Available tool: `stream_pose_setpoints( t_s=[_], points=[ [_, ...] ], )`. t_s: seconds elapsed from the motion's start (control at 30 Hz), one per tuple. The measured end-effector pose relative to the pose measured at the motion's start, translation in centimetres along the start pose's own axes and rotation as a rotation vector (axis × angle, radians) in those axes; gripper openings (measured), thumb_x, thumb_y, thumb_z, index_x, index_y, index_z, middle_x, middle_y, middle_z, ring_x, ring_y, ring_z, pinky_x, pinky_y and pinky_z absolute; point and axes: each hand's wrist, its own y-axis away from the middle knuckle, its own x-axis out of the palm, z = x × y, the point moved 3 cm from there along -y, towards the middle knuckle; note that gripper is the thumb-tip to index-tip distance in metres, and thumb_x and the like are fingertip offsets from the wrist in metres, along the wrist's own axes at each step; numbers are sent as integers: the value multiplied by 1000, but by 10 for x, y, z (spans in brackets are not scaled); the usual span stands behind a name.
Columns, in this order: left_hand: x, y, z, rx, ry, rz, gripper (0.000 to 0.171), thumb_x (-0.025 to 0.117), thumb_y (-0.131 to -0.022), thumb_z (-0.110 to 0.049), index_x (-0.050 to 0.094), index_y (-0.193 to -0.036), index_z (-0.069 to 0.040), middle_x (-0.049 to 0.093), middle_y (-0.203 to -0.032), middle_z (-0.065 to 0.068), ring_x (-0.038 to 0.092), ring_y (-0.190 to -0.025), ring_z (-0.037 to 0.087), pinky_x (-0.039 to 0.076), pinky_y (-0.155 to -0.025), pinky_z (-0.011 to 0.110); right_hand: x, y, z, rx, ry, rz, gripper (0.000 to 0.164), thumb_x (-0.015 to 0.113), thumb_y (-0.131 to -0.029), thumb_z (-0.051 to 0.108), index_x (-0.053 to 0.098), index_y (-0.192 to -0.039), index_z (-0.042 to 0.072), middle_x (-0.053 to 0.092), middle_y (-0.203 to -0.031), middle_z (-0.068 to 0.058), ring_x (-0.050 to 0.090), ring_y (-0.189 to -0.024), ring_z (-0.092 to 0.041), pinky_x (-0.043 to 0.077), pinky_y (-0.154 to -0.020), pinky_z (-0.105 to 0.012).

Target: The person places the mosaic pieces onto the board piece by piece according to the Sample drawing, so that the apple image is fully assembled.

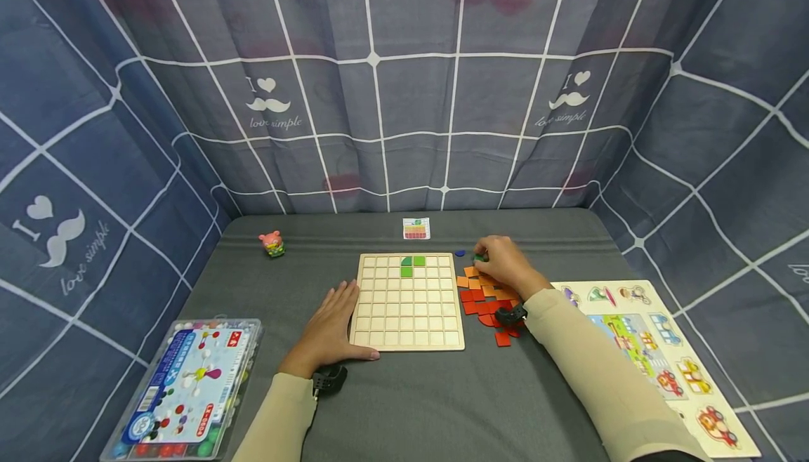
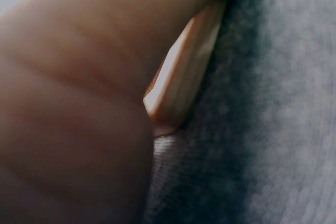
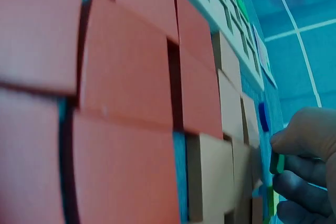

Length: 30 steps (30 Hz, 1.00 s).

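A pale wooden grid board [image 1: 407, 313] lies flat on the grey cloth. Several green pieces [image 1: 406, 272] sit in its upper cells, one with a rounded corner. My left hand [image 1: 331, 325] rests against the board's lower left side, fingers straight and thumb along the front edge; the left wrist view shows the board's corner [image 2: 178, 72] beside it. Beyond the board's right side, my right hand [image 1: 508, 263] pinches a small green tile [image 3: 277, 162] between thumb and fingers. Under and before that hand spread orange tiles [image 1: 463, 281] and red tiles [image 1: 502, 339]. A blue piece [image 1: 460, 253] lies nearby.
A small printed card [image 1: 416, 229] lies behind the board. At the back left stands a pink pig figure [image 1: 272, 243]. A clear plastic case [image 1: 189, 385] of coloured balls is front left. A picture puzzle board [image 1: 673, 357] lies right, partly under my right arm.
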Motion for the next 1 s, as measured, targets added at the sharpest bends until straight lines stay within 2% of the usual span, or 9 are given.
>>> stream_pose_setpoints(
  t_s=[0.23, 0.37, 0.53, 0.73, 1.0],
  points=[
    [-2, 0, -1, -1, -2, 11, 151, 76, -63, -91, 17, -167, 2, 16, -173, 16, 10, -159, 32, 8, -128, 49, 9, -4, 13, -6, -54, 30, 24, 78, -91, 8, 77, -114, 0, 68, -104, -9, 63, -84, -21, 58, -77, -40],
    [-1, 0, 0, -1, -14, 14, 151, 74, -63, -92, 17, -167, 1, 16, -173, 16, 10, -159, 31, 8, -128, 49, 12, -5, 19, -38, -61, 38, 30, 76, -91, 7, 77, -120, -1, 68, -106, -11, 62, -82, -20, 57, -76, -39],
    [-2, 1, 0, 0, -18, 9, 151, 75, -63, -92, 17, -166, 2, 16, -172, 17, 10, -159, 31, 7, -128, 48, 15, -7, 27, -75, -72, 41, 25, 74, -93, 6, 79, -116, -1, 66, -104, -11, 61, -81, -20, 56, -75, -41],
    [-4, 1, -2, -3, -12, 12, 151, 76, -63, -91, 17, -166, 2, 16, -172, 17, 9, -159, 31, 6, -128, 47, 23, -10, 38, -112, -61, 38, 18, 75, -93, 8, 81, -108, 1, 64, -102, -7, 62, -82, -20, 55, -83, -43],
    [-3, 2, -2, -2, -19, 18, 151, 74, -63, -92, 17, -167, 2, 15, -173, 16, 10, -159, 32, 6, -128, 47, 38, -14, 55, -82, -116, 81, 14, 76, -98, 14, 80, -109, 5, 62, -104, -4, 60, -83, -17, 55, -76, -35]
  ],
)
